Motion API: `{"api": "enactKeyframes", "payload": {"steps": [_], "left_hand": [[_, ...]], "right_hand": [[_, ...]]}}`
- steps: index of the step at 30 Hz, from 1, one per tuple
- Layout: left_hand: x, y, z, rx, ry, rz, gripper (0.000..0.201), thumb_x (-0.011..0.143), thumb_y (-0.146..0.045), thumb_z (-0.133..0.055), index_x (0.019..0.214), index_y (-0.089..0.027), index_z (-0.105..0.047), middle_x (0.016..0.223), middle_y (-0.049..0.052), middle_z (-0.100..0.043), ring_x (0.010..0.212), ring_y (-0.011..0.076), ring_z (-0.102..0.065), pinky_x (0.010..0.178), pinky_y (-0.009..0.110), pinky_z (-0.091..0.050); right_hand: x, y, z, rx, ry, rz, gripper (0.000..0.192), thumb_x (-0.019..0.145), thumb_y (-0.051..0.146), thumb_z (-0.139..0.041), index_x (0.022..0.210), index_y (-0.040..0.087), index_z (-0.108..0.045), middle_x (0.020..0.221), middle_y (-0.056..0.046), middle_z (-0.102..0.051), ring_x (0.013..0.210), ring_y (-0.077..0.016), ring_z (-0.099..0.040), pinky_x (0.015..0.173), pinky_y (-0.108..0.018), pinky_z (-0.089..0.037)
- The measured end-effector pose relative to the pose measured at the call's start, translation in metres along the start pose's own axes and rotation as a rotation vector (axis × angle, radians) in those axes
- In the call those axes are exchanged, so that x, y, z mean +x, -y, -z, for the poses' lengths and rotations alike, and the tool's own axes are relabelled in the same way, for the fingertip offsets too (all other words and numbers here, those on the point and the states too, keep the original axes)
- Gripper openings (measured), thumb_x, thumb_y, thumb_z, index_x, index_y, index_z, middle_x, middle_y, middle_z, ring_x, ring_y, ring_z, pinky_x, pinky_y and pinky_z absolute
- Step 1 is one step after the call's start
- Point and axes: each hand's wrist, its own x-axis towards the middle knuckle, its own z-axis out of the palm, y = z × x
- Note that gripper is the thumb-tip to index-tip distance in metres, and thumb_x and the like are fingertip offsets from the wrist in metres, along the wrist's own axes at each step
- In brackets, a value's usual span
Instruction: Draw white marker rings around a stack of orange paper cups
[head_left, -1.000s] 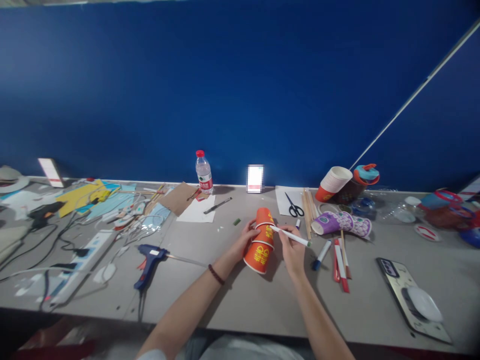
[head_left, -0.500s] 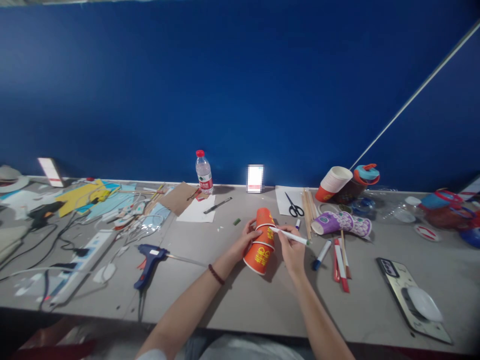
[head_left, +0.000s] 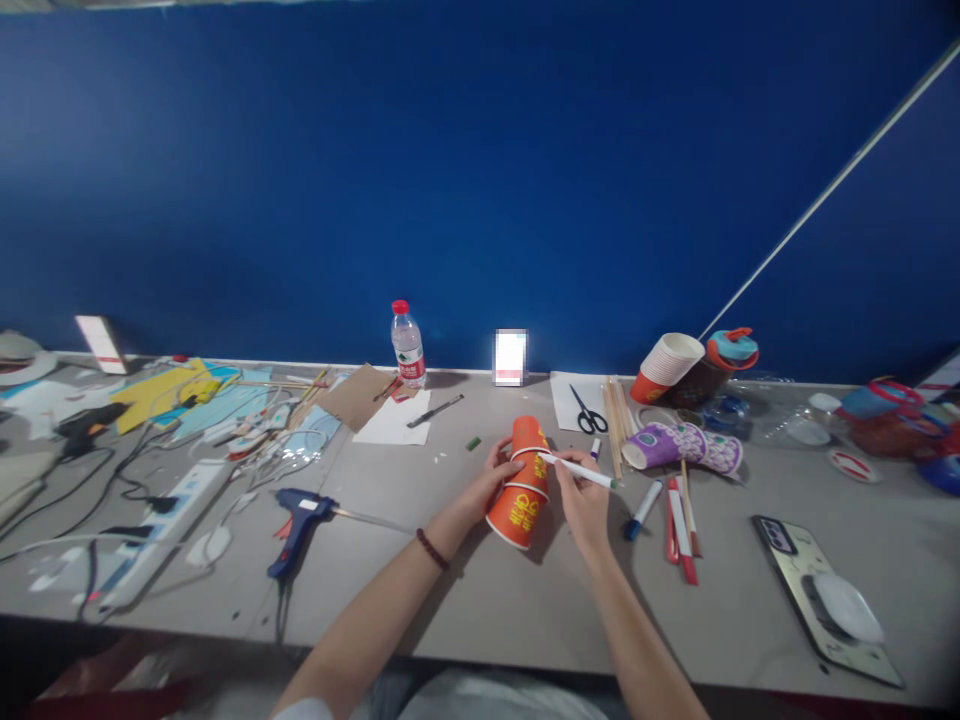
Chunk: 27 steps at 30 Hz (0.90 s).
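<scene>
1. At mid-bench, near edge: we see the left hand (head_left: 491,478) wrapped around a stack of orange paper cups (head_left: 523,484), holding it tilted, rim toward us, base pointing away.
2. Right hand (head_left: 581,500) is closed on a white marker (head_left: 579,471); its tip touches the stack's right side, near the upper rims.
3. Step in hand, as we judge it: marking or drawing on the cup wall. The next stroke calls for the left hand to keep the stack from rolling, and a light pen pressure so the thin wall does not dent.
4. Count, orange stack: three cups nested, by the rims showing.
5. Count, right of the hands: one purple patterned cup (head_left: 681,446) lying on its side; one further cup stack (head_left: 666,367) leaning at the far wall, number unclear.
6. Loose markers on the bench (head_left: 487,590): about four (head_left: 679,512).
7. One pair of scissors (head_left: 589,410); one glue gun (head_left: 298,515) to the left; one water bottle (head_left: 408,345); one phone (head_left: 825,598) at near right.
</scene>
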Motion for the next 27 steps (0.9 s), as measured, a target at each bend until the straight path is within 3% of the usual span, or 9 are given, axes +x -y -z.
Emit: {"api": "enactKeyframes", "payload": {"steps": [27], "left_hand": [[0.0051, 0.0078, 0.0052, 0.036, 0.015, -0.056, 0.069, 0.063, -0.030, -0.083, 0.124, -0.020, -0.052, 0.110, 0.011, -0.064, 0.091, 0.0244, -0.066, 0.085, 0.041, -0.052]], "right_hand": [[0.0010, -0.0006, 0.0004, -0.026, -0.010, 0.019, 0.021, 0.078, 0.041, -0.062, 0.081, 0.020, -0.061, 0.078, -0.004, -0.070, 0.073, -0.0201, -0.065, 0.068, -0.032, -0.052]]}}
